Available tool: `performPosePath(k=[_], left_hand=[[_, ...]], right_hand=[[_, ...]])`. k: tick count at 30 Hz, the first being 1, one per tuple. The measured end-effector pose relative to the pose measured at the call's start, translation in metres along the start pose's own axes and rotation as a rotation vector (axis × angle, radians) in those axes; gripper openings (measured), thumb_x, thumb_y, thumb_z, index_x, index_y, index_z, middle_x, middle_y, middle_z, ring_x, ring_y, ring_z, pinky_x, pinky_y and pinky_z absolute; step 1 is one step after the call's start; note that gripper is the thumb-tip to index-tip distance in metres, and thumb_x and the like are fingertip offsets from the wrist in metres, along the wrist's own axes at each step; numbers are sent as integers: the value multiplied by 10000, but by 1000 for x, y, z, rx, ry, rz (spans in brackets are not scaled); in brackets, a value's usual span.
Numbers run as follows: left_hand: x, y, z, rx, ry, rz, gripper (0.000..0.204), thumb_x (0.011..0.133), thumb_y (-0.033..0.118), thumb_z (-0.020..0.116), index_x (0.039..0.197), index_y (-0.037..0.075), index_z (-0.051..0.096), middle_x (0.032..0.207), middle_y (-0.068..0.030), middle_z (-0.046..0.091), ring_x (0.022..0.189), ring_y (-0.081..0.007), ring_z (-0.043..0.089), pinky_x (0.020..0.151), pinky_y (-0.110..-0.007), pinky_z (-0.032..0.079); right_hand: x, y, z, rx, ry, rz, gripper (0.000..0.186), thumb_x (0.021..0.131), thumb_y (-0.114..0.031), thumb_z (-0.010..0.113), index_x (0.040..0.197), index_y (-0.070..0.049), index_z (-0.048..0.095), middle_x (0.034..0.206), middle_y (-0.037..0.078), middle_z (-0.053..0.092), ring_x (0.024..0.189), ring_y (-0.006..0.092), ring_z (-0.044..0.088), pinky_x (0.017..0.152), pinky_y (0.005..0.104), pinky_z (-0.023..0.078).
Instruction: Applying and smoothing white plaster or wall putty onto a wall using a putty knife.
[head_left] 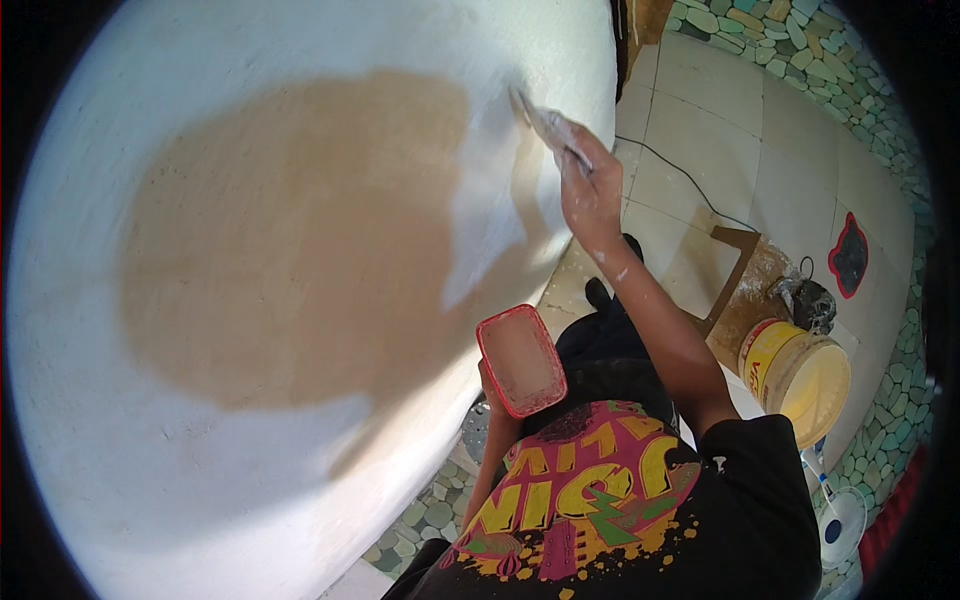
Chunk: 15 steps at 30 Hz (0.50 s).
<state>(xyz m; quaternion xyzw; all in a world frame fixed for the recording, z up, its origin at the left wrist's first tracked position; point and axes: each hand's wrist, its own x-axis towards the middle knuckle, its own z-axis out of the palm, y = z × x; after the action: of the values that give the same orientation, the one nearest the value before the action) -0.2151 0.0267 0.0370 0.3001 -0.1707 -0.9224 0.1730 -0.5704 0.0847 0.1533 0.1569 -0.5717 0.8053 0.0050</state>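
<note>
In my left hand, partly hidden behind it, is a red-rimmed rectangular tub with a pale brownish surface inside. The tub is close in front of my body, beside the wall. My right hand, spotted with white, is raised with its fingers closed round a small white-smeared hand tool. The tool's thin, dark tip is at the white wall; its exact kind is not clear. A large brown shadow covers the middle of the wall, and my arm's shadow runs below the tool.
At the right, a yellow-labelled bucket stands near a splattered brown board. A dark cable crosses the tiled floor. Further right lie a red-edged black mat and a white round fan-like object. Pebble mosaic borders the tiles.
</note>
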Motion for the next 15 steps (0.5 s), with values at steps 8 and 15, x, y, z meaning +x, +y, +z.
performPosePath(k=[8,15], left_hand=[[8,-7,-16,-27,-59,48,615,1053,492,417,1531,105,403,1491,-137,519,1301,-343,566,1048,-528,508],[39,-2,62,62,-65,-87,626,1052,506,420,1523,94,408,1448,-125,548,1265,-319,585,1058,-509,500]], right_hand=[[-63,-62,38,-59,-156,-99,409,880,113,501,1266,59,623,1225,212,634,1102,278,663,965,327,501],[-71,-46,0,164,-306,219,268,961,23,566,1215,54,647,1244,158,666,1109,232,662,982,328,511]])
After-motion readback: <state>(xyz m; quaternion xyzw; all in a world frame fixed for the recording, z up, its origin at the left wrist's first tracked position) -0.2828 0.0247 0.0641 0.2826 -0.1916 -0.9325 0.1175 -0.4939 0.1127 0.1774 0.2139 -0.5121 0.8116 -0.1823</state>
